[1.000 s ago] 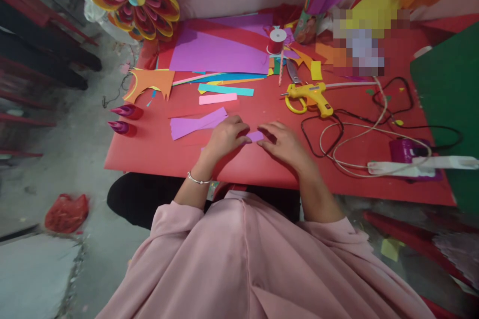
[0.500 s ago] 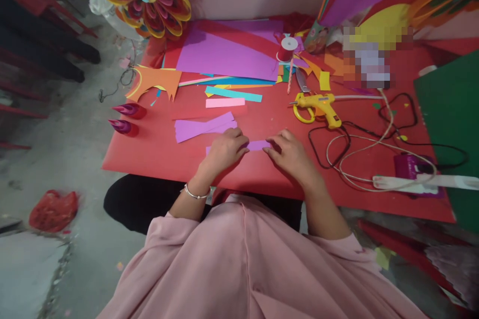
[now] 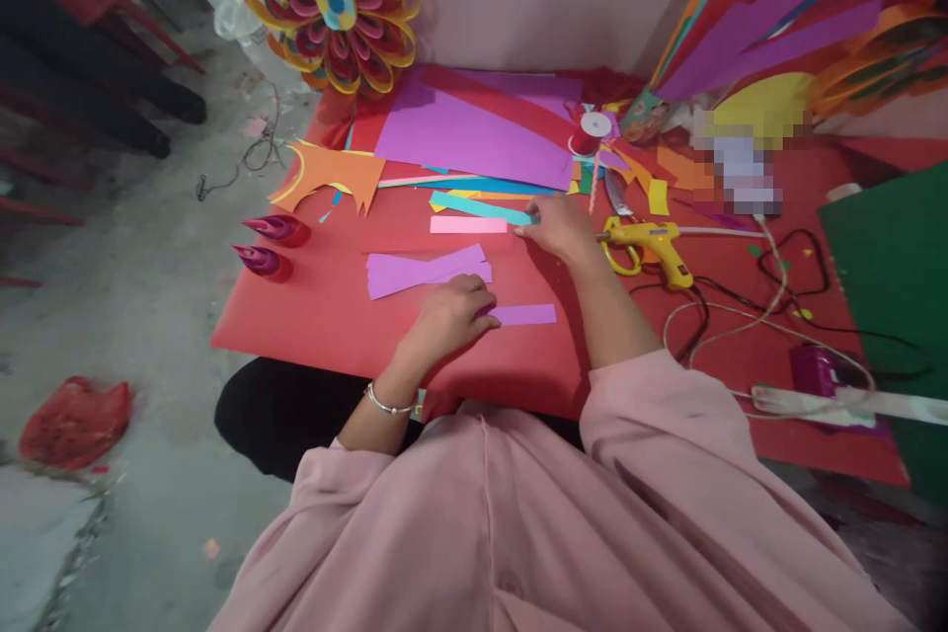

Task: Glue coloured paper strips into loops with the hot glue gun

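A short purple paper strip [image 3: 527,316] lies on the red table near its front edge. My left hand [image 3: 453,311] covers that strip's left end, its fingers curled and the thumb pressed onto the paper. Farther back, my right hand [image 3: 561,225] is over the right ends of a pink paper strip [image 3: 468,225] and a teal paper strip [image 3: 478,208]. Its thumb and fingers are apart, the thumb close to the pink strip and the fingertips at the teal one. Beyond my left hand rests a small stack of purple strips [image 3: 404,274], fanned slightly.
A yellow glue gun [image 3: 656,247] and looping cables lie to the right, by a power strip [image 3: 815,405]. Two purple-red paper cones [image 3: 263,262] stand at left. Behind are purple sheets [image 3: 474,133], a thread spool [image 3: 592,131] and a large paper flower [image 3: 337,5].
My right hand has let go of the purple strip's right end and moved up and away to the pink and teal strips. My left hand stays on the purple strip; the view has shifted slightly.
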Tool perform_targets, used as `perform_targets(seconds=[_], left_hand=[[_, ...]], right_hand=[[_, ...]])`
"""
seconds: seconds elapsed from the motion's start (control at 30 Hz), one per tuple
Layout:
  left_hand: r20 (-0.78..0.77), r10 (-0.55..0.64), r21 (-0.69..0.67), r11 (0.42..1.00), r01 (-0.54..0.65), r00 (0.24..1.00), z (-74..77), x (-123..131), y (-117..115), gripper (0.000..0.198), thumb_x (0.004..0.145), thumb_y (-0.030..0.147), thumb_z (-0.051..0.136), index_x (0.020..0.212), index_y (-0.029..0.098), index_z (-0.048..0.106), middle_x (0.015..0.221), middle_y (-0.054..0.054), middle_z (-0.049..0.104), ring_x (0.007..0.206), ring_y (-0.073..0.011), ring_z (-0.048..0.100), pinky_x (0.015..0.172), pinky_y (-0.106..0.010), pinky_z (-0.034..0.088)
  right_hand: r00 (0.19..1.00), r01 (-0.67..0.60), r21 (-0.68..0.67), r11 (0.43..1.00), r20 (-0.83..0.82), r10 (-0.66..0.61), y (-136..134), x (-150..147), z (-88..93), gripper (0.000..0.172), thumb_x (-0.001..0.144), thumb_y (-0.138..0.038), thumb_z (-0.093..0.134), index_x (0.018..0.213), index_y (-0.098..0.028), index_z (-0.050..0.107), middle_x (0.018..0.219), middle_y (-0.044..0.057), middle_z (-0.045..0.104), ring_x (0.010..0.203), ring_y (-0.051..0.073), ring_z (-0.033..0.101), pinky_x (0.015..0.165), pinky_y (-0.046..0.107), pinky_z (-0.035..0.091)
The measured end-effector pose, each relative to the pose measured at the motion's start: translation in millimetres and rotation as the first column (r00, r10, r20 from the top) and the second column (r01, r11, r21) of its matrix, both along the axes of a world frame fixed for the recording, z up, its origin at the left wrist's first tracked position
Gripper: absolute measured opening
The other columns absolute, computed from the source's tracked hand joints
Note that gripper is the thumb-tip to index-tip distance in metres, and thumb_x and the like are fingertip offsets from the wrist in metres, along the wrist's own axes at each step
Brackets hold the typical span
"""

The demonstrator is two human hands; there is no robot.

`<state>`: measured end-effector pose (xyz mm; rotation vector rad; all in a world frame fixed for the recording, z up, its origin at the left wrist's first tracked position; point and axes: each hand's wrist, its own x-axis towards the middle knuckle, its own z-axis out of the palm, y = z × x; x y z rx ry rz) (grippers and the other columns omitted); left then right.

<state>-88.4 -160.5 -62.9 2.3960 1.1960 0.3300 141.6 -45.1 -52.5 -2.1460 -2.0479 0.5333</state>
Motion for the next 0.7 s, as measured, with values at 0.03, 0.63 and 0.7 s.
perform_targets(seconds=[0.03,0.63,0.7], left_hand=[[-0.003,0.0,-0.004,1.0,0.0,1.0,0.5,-3,0,0.012,0.096,0.03,0.08,0.098,0.019,0.079,0.105,-0.008,0.072,0.102,-0.0249,0.066,0.08,-0.035,0.05],[0.085,0.021,-0.017,1.0,-0.02,0.996,-11.2,-7,8,0.016,0.097,0.034,0.079,0.103,0.019,0.079,0.105,-0.006,0.073,0.099,-0.0226,0.068,0.078,-0.034,0.049],[0.102,0.024,-0.01,1.0,-0.023,0.994,-13.2,-7,9,0.016,0.098,0.035,0.078,0.103,0.02,0.08,0.104,-0.006,0.073,0.098,-0.0221,0.068,0.078,-0.034,0.049]], right_hand=[[1.0,0.006,-0.005,1.0,0.001,-0.006,1,0,-1.7,0.026,0.09,-0.037,0.083,0.111,-0.021,0.079,0.124,0.014,0.076,0.107,0.029,0.069,0.087,0.038,0.052],[0.978,-0.161,-0.078,0.984,-0.15,0.148,34,-35,-7.6,0.019,0.084,-0.038,0.087,0.092,-0.022,0.081,0.098,0.003,0.08,0.083,0.018,0.064,0.068,0.031,0.037],[0.977,-0.165,-0.12,0.979,-0.157,0.145,39,-34,-3.3,0.017,0.084,-0.037,0.086,0.087,-0.021,0.08,0.088,0.002,0.078,0.077,0.016,0.062,0.066,0.03,0.036]])
